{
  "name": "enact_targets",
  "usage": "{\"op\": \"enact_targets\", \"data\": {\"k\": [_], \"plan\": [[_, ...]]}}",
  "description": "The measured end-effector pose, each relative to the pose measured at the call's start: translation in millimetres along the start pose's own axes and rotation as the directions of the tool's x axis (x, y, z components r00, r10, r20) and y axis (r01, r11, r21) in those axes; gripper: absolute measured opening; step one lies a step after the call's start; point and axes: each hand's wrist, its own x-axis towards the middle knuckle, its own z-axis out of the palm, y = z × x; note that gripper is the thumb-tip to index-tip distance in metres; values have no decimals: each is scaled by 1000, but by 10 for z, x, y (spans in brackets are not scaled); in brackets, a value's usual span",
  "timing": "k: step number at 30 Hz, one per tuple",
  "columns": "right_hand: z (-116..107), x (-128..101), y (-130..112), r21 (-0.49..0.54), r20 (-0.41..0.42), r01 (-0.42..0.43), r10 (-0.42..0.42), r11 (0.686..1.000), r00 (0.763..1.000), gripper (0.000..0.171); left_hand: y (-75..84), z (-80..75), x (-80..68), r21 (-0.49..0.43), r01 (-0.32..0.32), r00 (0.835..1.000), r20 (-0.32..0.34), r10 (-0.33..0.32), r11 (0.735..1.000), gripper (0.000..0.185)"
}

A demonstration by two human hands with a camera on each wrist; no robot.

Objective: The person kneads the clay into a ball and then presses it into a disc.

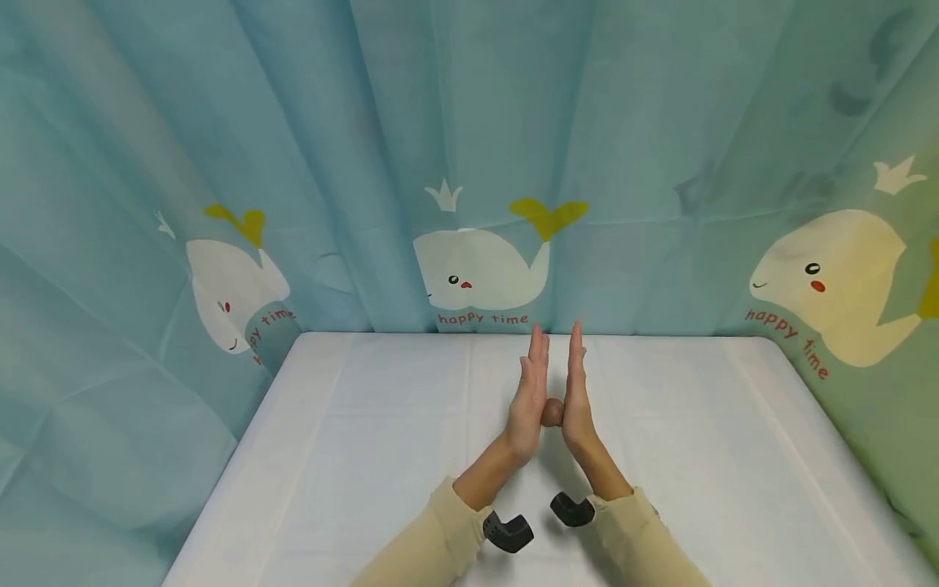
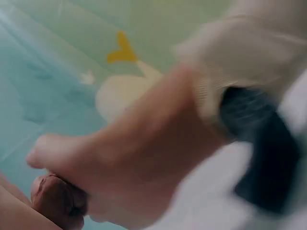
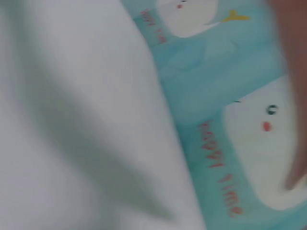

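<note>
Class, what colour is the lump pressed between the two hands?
Reddish brown lump; the head view shows it best.

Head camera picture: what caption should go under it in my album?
Two flat hands, left hand and right hand, press a small brown lump between their palms above a white table.

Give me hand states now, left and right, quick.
Left hand: open, fingers straight, palm pressing the small brown lump.
Right hand: open, fingers straight, palm pressing the same lump from the other side.

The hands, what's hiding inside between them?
A small brown lump sits between the left hand and right hand, pressed by flat palms with straight fingers. Only its near side shows; the palms cover the rest, so I can't tell its full shape.
</note>
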Motion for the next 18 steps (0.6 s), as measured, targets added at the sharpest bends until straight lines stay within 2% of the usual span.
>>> {"op": "enact_targets", "data": {"k": [3, 6, 9, 12, 14, 16, 18], "plan": [[97, -132, -33, 56, 40, -8, 6, 998, 999, 54, 12, -70, 76, 4, -15, 999, -35, 15, 1000, 67], [193, -222, -205, 34, 70, 52, -55, 998, 996, 54, -98, -130, 142, 57, -24, 995, -91, 29, 998, 68], [164, -147, -309, 7, 66, 113, -113, 994, 991, 54, -204, -107, 116, 113, -7, 998, -57, 13, 994, 67], [31, 21, -290, -29, 33, 139, -138, 990, 990, 54, -237, -24, 18, 61, 74, 997, 2, -74, 995, 66], [-49, 112, -215, -25, 15, 114, -114, 993, 993, 54, -212, 22, -34, -10, 113, 994, 12, -113, 994, 67], [-82, 135, -111, -33, 6, 85, -85, 996, 996, 54, -151, 39, -41, -82, 111, 994, -13, -113, 990, 69], [-44, 76, -15, -13, 7, 51, -51, 999, 999, 54, -84, 20, -1, -95, 72, 996, -48, -77, 993, 71]]}}
